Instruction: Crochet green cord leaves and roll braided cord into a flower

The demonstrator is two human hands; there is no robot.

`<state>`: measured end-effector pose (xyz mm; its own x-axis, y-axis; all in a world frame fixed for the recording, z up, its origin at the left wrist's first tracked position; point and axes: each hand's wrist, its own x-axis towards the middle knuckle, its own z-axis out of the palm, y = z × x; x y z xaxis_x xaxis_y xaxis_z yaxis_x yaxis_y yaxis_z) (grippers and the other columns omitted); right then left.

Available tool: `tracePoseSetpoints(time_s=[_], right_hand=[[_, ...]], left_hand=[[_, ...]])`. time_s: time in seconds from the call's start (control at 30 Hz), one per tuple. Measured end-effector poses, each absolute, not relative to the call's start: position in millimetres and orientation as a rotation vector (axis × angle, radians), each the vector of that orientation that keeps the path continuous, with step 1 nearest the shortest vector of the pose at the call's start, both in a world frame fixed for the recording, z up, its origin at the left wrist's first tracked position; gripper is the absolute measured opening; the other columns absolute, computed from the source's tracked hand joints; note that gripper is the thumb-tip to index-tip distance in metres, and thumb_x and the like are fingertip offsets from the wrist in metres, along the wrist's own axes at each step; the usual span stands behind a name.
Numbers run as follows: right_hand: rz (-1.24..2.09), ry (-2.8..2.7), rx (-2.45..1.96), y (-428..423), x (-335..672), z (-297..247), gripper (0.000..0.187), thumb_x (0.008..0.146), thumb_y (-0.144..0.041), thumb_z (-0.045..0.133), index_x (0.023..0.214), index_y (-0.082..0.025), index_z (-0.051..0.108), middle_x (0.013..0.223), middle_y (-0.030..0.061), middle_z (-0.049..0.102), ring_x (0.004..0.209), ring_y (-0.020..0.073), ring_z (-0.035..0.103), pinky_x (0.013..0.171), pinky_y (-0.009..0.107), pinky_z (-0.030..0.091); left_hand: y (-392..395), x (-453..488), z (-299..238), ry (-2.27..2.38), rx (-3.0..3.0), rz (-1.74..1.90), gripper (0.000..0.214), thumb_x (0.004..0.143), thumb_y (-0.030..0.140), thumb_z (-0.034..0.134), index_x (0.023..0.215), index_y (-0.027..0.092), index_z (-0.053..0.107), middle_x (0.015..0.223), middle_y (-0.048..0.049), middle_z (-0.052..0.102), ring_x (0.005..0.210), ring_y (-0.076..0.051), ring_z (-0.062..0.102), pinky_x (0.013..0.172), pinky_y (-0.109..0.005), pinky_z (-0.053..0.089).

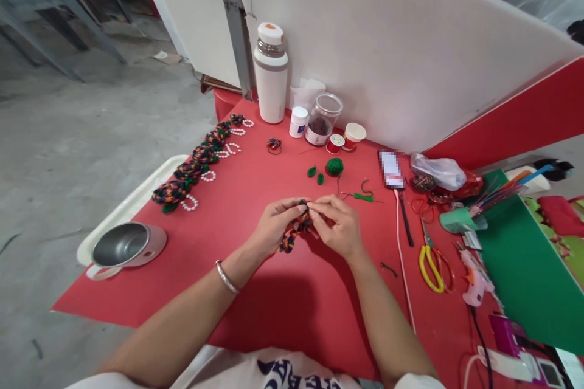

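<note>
My left hand [277, 223] and my right hand [336, 225] meet over the middle of the red table. Between them hangs a multicoloured crocheted strip [288, 240], dark with yellow, red and green flecks. Both hands pinch its upper end, the fingertips almost touching. Just beyond lie a green-handled crochet hook [364, 197], a green yarn ball [334, 166] and two small green crocheted leaves [320, 179]. At the left, a row of crocheted pieces in similar yarn [170, 193] lies along the table, with white bead loops [189, 202] beside them.
A steel mug [130, 247] stands near the left edge. At the back are a white bottle [271, 82], a clear jar [323, 120] and thread spools [335, 143]. On the right lie a phone [391, 169], yellow-handled scissors [431, 268], a glue gun [475, 276] and a white cable [401, 255].
</note>
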<state>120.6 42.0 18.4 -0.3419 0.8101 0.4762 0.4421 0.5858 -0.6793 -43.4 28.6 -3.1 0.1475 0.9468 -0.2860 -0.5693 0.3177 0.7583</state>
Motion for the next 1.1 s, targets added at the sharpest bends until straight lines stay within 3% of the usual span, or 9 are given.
tracePoseSetpoints(time_s=[0.17, 0.27, 0.4, 0.5, 0.73, 0.93, 1.1], right_hand=[[0.804, -1.82, -1.165, 45.6, 118.9, 19.0, 0.009, 0.088, -0.029, 0.068, 0.092, -0.024, 0.075, 0.088, 0.0035, 0.071, 0.073, 0.0153, 0.065, 0.064, 0.026, 0.053], [0.966, -1.748, -1.238, 48.5, 120.8, 15.8, 0.015, 0.084, -0.033, 0.072, 0.094, -0.023, 0.073, 0.082, 0.002, 0.068, 0.064, 0.0131, 0.059, 0.056, 0.024, 0.048], [1.151, -1.734, -1.192, 50.9, 124.3, 14.1, 0.016, 0.084, -0.036, 0.071, 0.085, -0.021, 0.073, 0.079, 0.0021, 0.064, 0.064, 0.0133, 0.06, 0.057, 0.025, 0.048], [1.179, -1.692, -1.175, 50.5, 124.9, 16.6, 0.015, 0.084, -0.036, 0.071, 0.082, -0.021, 0.072, 0.076, 0.0006, 0.062, 0.058, 0.012, 0.058, 0.055, 0.026, 0.047], [0.675, -1.804, -1.19, 45.6, 121.5, 20.0, 0.012, 0.089, -0.03, 0.068, 0.081, -0.022, 0.072, 0.075, 0.0009, 0.061, 0.064, 0.0132, 0.057, 0.058, 0.026, 0.046], [0.356, -1.983, -1.09, 43.5, 125.4, 10.0, 0.012, 0.094, -0.029, 0.064, 0.095, -0.026, 0.076, 0.086, 0.0053, 0.07, 0.074, 0.0165, 0.064, 0.069, 0.029, 0.051], [0.23, -2.218, -1.087, 43.9, 132.9, 3.1, 0.018, 0.097, -0.028, 0.059, 0.103, -0.029, 0.076, 0.093, 0.0065, 0.075, 0.081, 0.018, 0.067, 0.074, 0.029, 0.05]], left_hand=[[25.1, -43.2, -0.6, 0.871, 0.645, 1.132, 0.03, 0.073, 0.03, 0.075, 0.097, 0.013, 0.075, 0.07, -0.0041, 0.07, 0.05, -0.013, 0.063, 0.048, -0.025, 0.053], [23.2, -43.1, -0.4, 0.896, 0.715, 1.135, 0.038, 0.076, 0.033, 0.072, 0.109, 0.013, 0.072, 0.074, -0.0043, 0.07, 0.054, -0.015, 0.064, 0.048, -0.028, 0.055], [22.1, -42.9, -0.2, 0.875, 0.759, 1.171, 0.057, 0.078, 0.034, 0.073, 0.13, 0.015, 0.06, 0.075, -0.0002, 0.066, 0.055, -0.014, 0.064, 0.048, -0.027, 0.055], [22.5, -42.3, -1.2, 0.858, 0.765, 1.169, 0.055, 0.079, 0.035, 0.075, 0.127, 0.016, 0.059, 0.075, 0.0007, 0.066, 0.054, -0.012, 0.063, 0.047, -0.024, 0.052], [24.9, -40.9, -0.7, 0.897, 0.635, 1.012, 0.03, 0.071, 0.033, 0.08, 0.088, 0.011, 0.068, 0.073, -0.0061, 0.072, 0.054, -0.012, 0.064, 0.046, -0.02, 0.048], [28.3, -44.1, 0.4, 0.905, 0.518, 1.057, 0.02, 0.068, 0.026, 0.077, 0.079, 0.012, 0.067, 0.067, -0.0036, 0.068, 0.047, -0.009, 0.058, 0.042, -0.018, 0.045], [28.4, -45.8, -1.3, 0.864, 0.542, 1.038, 0.032, 0.074, 0.04, 0.076, 0.084, 0.011, 0.069, 0.073, -0.0065, 0.068, 0.057, -0.013, 0.062, 0.043, -0.019, 0.047]])
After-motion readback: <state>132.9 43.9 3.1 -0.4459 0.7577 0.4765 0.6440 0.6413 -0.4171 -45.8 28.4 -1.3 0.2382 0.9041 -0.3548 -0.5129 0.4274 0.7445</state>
